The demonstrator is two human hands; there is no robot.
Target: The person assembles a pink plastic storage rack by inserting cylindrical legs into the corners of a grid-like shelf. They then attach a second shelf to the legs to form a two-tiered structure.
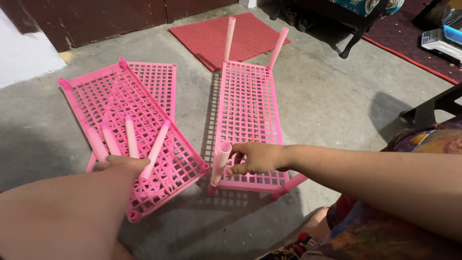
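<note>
While you sat on the concrete floor [327,101], the upturned pink shelf [249,110] lay lengthwise away from you. Two stacked grid shelves [130,120] lay left. Your right hand [255,158], the nearer, pinched a pink tube [220,163] standing at its near-left corner. Your left hand [122,164] gripped four spare tubes [127,142].

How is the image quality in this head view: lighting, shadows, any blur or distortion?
Head view: even, soft light with no glare; the upright shelf casts a grid shadow on the concrete floor; the left forearm looms large and slightly soft near the lens; the right hand on the pink tube and the left hand are sharp.
</note>
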